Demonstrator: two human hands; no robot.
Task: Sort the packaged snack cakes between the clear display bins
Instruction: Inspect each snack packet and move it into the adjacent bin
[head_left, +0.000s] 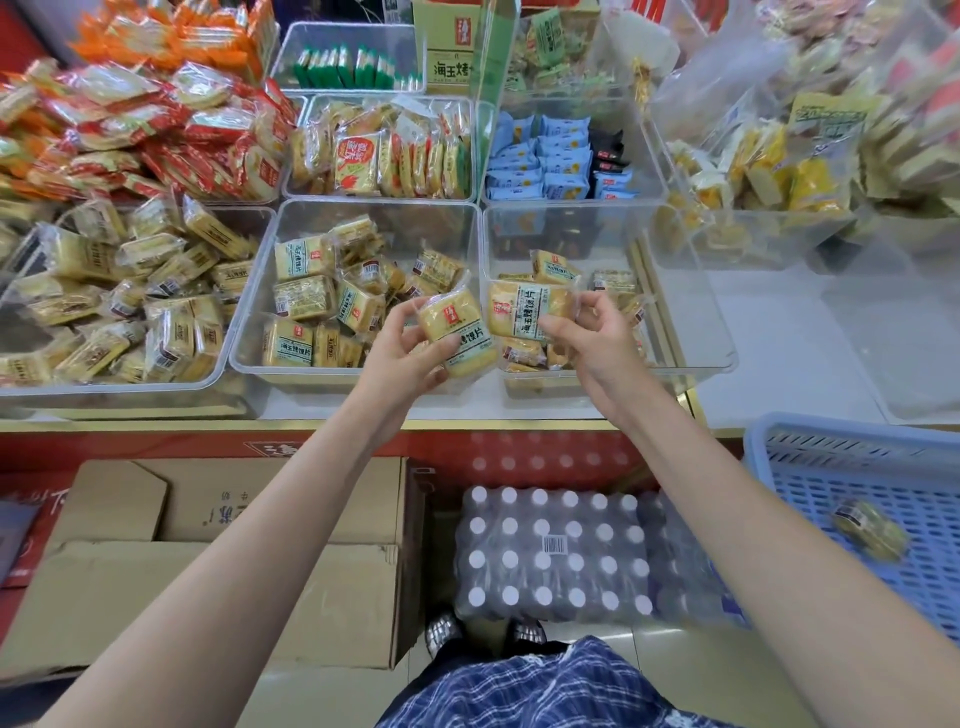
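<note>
My left hand (410, 345) grips a yellow packaged snack cake (454, 325) above the gap between two clear bins. My right hand (592, 325) pinches another yellow snack cake (524, 309) with a green label over the right front bin (691, 332). That bin holds a few similar packs at its left side. The middle front bin (249, 332) is about half full of the same yellow packs. Both packs are lifted clear of the piles.
A left bin (130, 291) is heaped with yellow packs. Back bins hold red packs (171, 130), orange-label cakes (379, 150) and blue packs (545, 161). A blue basket (852, 483) with one pack stands at right. Cardboard boxes (234, 545) and shrink-wrapped bottles (556, 556) lie below.
</note>
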